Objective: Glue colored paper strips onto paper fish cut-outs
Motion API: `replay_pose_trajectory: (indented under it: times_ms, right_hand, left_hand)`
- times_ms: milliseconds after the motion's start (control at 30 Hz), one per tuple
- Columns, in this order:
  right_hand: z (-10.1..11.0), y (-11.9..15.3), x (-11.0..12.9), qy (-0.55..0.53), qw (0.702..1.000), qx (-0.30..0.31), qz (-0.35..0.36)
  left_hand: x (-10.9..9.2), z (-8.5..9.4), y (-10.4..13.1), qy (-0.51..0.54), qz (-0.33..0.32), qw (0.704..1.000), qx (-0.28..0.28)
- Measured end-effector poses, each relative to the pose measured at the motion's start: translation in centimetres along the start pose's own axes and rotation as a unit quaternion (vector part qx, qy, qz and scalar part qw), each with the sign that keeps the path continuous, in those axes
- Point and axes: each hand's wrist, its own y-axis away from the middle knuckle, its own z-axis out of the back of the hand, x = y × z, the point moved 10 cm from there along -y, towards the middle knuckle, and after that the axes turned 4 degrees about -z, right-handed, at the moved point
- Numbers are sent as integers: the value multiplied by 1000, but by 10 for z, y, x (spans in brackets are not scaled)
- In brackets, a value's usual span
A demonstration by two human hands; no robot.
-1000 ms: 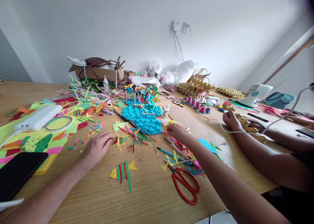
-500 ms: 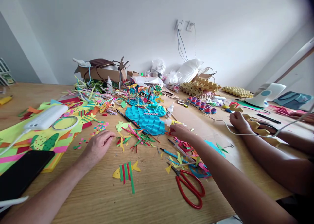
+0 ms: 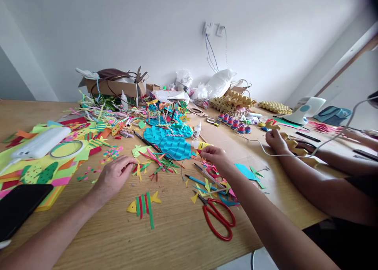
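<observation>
My left hand rests over the table, its thumb and fingertips pressed together beside a heap of cut paper strips. Whatever it pinches is hidden. My right hand is also closed in a pinch, close to a yellow glue tube lying on its side. I cannot make out anything between those fingers. A paper fish with a yellow head and tail and red and green stripes lies in front of me. Red-handled scissors lie to its right. Blue scalloped paper shapes lie behind the strips.
A white glue bottle stands behind the tube. Left are coloured paper sheets, a white power bank and a black phone. Pencils lie among scraps. A co-worker's fist and a white cable are at right.
The view has turned slightly right, so everything sits further left. My right hand has drawn a little away from the glue tube. My left hand stays in place, still pinched.
</observation>
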Motion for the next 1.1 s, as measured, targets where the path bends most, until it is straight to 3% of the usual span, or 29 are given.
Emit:
replay_pose_trajectory:
  times_ms: [167, 267, 333, 467, 667, 800, 900, 1000, 1100]
  right_hand:
    - [-14, 23, 9, -115, 992, 46, -25]
    - [-24, 36, 21, -151, 986, 65, -27]
    - [-33, 44, 29, -165, 982, 84, -22]
    - [-51, 60, 42, -144, 983, 110, 0]
    - [-60, 73, 41, -27, 995, 90, 40]
    - [-63, 79, 43, -15, 994, 98, 49]
    - [-58, 85, 49, 33, 994, 88, 60]
    - [-45, 96, 51, 164, 983, 48, 67]
    - [-30, 111, 38, 361, 932, 28, 23]
  left_hand:
    - [-20, -29, -11, 117, 72, 987, 83]
    - [-42, -63, -16, 254, 119, 946, 161]
    - [-59, -79, -18, 324, 136, 918, 182]
    - [-88, -103, -21, 339, 126, 908, 212]
    - [-88, -122, -18, 312, 128, 917, 215]
    - [-85, -124, -15, 320, 132, 912, 219]
    - [-81, -114, -18, 323, 138, 914, 205]
    - [-72, -97, -25, 326, 144, 918, 174]
    - [-59, -78, -33, 348, 157, 915, 128]
